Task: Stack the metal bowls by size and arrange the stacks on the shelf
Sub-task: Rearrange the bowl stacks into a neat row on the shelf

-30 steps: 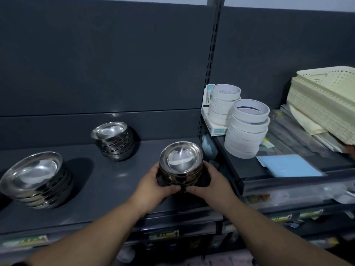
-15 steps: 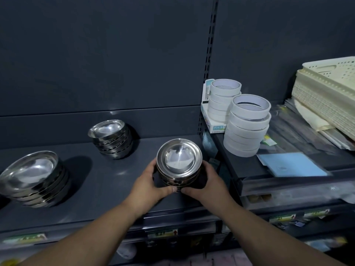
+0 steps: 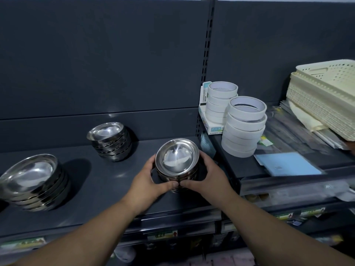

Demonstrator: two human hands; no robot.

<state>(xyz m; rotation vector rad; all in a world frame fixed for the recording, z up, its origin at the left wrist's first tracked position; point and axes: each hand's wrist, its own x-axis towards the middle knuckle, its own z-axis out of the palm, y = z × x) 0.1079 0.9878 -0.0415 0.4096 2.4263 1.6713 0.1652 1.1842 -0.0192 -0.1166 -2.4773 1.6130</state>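
Observation:
A small stack of metal bowls [image 3: 176,158] sits on the dark grey shelf [image 3: 99,189], near its right end. My left hand [image 3: 148,177] cups its left side and my right hand [image 3: 207,175] cups its right side, thumbs meeting at the front. A second stack of medium bowls [image 3: 109,140] stands further back, left of centre. A stack of large bowls [image 3: 32,181] stands at the shelf's far left.
Right of the shelf upright, two piles of white tape rolls [image 3: 244,127] stand on the neighbouring shelf, with a boxed pile behind. A blue pad [image 3: 288,166] lies beside them. Cream plastic baskets [image 3: 324,96] are piled at the far right. Price labels line the shelf edge.
Both hands have kept their grip on the small stack, which has shifted slightly back on the shelf. The other two stacks stayed put.

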